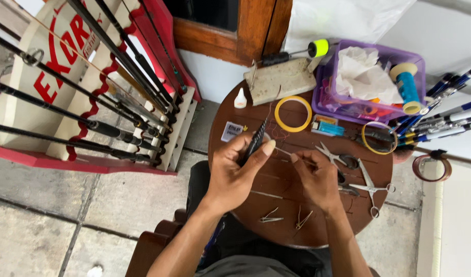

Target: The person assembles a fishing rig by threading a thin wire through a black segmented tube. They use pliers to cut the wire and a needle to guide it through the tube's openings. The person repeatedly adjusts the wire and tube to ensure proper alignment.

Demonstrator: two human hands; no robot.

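My left hand (pixel 234 172) grips a thin black rod section (pixel 256 141) over a round dark wooden table (pixel 245 110), with the thumb pressed along the rod. My right hand (pixel 316 177) pinches a thin wire or thread piece (pixel 284 151) that reaches toward the rod's lower end. Red thread (pixel 276 134) trails on the table just above the hands. Two small metal rod guides (pixel 271 217) (pixel 302 220) lie near the table's front edge, below my hands.
Scissors (pixel 334 155) and forceps (pixel 371 190) lie right of my hands. Yellow tape rings (pixel 279 120) (pixel 365 141), a small glue bottle (pixel 240 98), a stone block (pixel 280 79), and a purple bin (pixel 327 95) sit at the back. A red rack of fishing rods (pixel 92 102) stands left.
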